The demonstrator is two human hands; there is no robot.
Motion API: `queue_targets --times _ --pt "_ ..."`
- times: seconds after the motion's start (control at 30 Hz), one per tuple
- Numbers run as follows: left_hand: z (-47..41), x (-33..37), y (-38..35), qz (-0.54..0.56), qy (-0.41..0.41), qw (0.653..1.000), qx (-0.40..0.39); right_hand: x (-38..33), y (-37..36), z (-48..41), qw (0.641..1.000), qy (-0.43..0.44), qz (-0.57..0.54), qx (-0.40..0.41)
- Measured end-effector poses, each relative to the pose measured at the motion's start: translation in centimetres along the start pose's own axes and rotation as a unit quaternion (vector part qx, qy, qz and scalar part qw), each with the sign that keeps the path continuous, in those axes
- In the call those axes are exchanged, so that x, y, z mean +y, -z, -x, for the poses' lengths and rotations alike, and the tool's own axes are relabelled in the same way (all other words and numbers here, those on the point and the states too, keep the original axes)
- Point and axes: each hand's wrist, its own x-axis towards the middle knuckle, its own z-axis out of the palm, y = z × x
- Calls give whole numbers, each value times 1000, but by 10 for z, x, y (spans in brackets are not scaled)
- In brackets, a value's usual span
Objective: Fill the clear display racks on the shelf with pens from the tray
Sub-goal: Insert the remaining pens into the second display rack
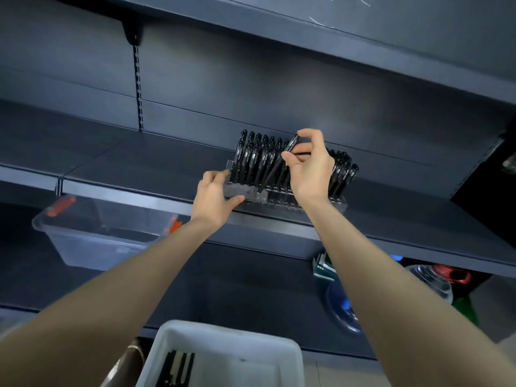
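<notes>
Two clear display racks [261, 194] stand side by side at the front of a dark shelf [156, 163], packed with several upright black pens [252, 160]. My left hand [215, 198] grips the left end of the left rack, thumb at its front. My right hand [310, 166] pinches one black pen [275, 166] that slants down into the rack's middle rows. The right hand hides part of the right rack. A white tray [223, 347] sits low in view with a few dark pens [178, 367] at its left side.
A clear plastic bin [95, 233] with orange clips sits on the level below, to the left. Notebooks [324, 265], a blue bowl [342, 311] and a red-capped container [444, 277] lie at the lower right. Another shelf [307, 20] hangs overhead.
</notes>
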Motion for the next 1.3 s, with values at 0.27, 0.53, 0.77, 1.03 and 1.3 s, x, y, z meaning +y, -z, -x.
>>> queue_targets --times 0.27,0.53,0.77,1.03,1.3 --pt "-29 -32 -23 28 13 999 25 30 -24 -15 998 57 29 23" --pt "-31 -43 -31 46 -8 997 62 40 -35 -14 986 104 124 -25" --pt "-33 -45 -30 38 -8 998 49 49 -44 -8 977 72 191 -68" --pt "-24 -44 -19 54 -19 998 16 43 -41 -2 975 34 206 -76" --pt "87 -84 3 32 39 998 45 52 -38 107 978 -25 160 -135"
